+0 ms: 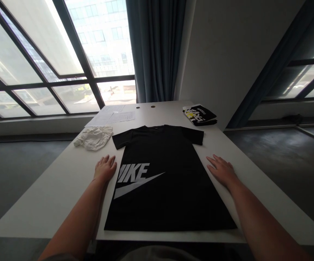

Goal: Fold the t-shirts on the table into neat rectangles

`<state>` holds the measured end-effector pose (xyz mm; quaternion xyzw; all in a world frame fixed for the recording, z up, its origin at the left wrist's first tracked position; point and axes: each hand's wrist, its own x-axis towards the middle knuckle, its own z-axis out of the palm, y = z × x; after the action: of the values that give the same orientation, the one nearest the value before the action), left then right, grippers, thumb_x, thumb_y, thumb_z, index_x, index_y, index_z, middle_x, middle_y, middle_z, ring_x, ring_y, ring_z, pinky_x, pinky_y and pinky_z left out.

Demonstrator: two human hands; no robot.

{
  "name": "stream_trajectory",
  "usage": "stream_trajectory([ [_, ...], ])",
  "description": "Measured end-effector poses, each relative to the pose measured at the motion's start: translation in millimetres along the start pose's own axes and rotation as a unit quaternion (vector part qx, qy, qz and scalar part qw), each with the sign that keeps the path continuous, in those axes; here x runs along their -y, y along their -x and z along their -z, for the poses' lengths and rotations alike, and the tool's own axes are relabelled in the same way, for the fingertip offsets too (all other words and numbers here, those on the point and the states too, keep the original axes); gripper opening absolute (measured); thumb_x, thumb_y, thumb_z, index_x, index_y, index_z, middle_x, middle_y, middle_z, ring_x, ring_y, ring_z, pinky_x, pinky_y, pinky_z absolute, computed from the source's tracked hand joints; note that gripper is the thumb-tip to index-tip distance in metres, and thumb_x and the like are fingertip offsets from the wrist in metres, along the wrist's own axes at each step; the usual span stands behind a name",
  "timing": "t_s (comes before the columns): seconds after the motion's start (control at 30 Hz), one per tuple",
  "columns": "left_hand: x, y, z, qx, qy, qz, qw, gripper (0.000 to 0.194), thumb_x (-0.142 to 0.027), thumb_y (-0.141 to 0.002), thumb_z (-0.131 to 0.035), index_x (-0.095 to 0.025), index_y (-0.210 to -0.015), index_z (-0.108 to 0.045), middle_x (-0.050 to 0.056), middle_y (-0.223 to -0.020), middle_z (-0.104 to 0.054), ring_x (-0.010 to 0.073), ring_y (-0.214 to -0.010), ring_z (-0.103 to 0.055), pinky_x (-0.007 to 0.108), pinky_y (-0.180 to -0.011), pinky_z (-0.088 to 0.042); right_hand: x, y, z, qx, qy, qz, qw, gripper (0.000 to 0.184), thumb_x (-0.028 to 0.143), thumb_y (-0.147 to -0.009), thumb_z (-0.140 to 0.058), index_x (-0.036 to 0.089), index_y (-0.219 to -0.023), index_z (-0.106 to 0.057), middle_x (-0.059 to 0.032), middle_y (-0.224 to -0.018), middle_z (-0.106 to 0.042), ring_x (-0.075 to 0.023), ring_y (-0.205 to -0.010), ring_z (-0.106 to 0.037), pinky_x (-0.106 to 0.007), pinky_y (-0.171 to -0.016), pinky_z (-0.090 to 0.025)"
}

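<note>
White table (42,195); black T-shirt (170,192) flat, long axis front-to-back, collar (155,127) far.

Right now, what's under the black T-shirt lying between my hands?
The white table shows all around the black T-shirt. The shirt covers whatever is directly beneath it, so I can't tell if anything else lies there.

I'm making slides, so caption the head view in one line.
Left hand and right hand rest on a white table, either side of a flat black shirt.
</note>
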<state>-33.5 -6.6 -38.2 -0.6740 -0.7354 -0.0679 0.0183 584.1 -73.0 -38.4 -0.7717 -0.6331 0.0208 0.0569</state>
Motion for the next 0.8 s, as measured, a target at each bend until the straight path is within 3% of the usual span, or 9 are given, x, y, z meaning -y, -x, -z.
stream_trajectory([
  [0.5, -2.9, 1.2, 1.5, -0.003, -0.003, 0.002, 1.000, 0.057, -0.050, -0.100, -0.041, -0.030, -0.152, -0.053, 0.009, -0.163, -0.044, 0.0355, -0.151, -0.037, 0.053, -0.121, -0.031, 8.0, -5.0, -1.6, -0.029, -0.005, -0.006, 1.000, 0.054, 0.047, -0.101, -0.036, 0.030, -0.148, -0.056, -0.0100, -0.161, -0.043, -0.0296, -0.147, -0.040, -0.060, -0.119, -0.030],
  [0.63, -4.0, 1.0, 1.9, -0.004, -0.004, 0.006, 1.000, 0.057, -0.050, -0.099, -0.042, -0.031, -0.151, -0.054, 0.009, -0.162, -0.045, 0.0354, -0.150, -0.038, 0.053, -0.121, -0.031, 16.0, -22.9, -4.7, -0.058, -0.008, -0.011, 0.998, 0.052, 0.044, -0.100, -0.037, 0.027, -0.145, -0.058, -0.0112, -0.158, -0.047, -0.0312, -0.143, -0.043, -0.059, -0.117, -0.031],
  [0.8, -5.9, -5.0, 0.6, -0.030, 0.018, 0.015, 0.999, 0.053, -0.047, -0.097, -0.046, -0.027, -0.145, -0.059, 0.012, -0.156, -0.050, 0.0349, -0.145, -0.043, 0.051, -0.120, -0.032, 18.6, -65.7, -5.6, -0.105, -0.038, 0.009, 0.994, 0.047, 0.034, -0.095, -0.044, 0.020, -0.133, -0.067, -0.0140, -0.138, -0.062, -0.0312, -0.125, -0.056, -0.050, -0.112, -0.040],
])
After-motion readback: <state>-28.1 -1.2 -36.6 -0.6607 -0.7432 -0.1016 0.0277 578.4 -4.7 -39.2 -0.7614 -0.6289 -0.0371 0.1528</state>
